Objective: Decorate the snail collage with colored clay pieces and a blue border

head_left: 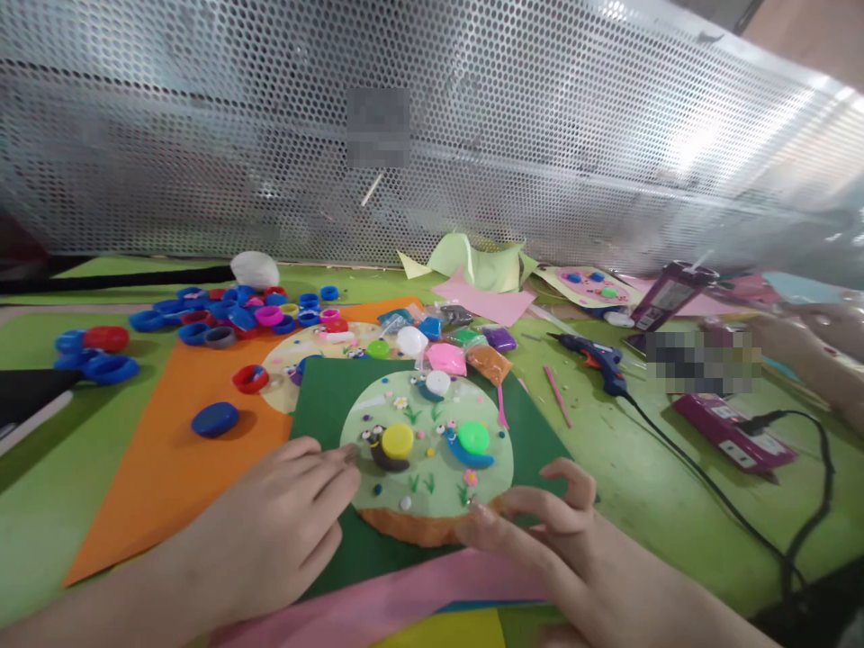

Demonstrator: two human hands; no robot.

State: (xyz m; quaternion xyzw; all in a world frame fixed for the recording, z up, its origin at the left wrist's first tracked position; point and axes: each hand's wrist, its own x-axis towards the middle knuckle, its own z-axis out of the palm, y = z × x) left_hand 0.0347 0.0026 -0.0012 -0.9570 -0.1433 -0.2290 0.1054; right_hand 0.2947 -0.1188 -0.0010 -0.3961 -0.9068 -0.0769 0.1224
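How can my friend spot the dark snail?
On the light green table, find the dark green paper sheet. A pale green round disc lies over it. Left of its centre sits a dark clay-like snail with a round yellow shell; its neighbours have a bright green shell and a white shell.

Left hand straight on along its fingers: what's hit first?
Likely the dark snail figure on the pale green panel; the left hand is at that panel's left edge, depth unclear.
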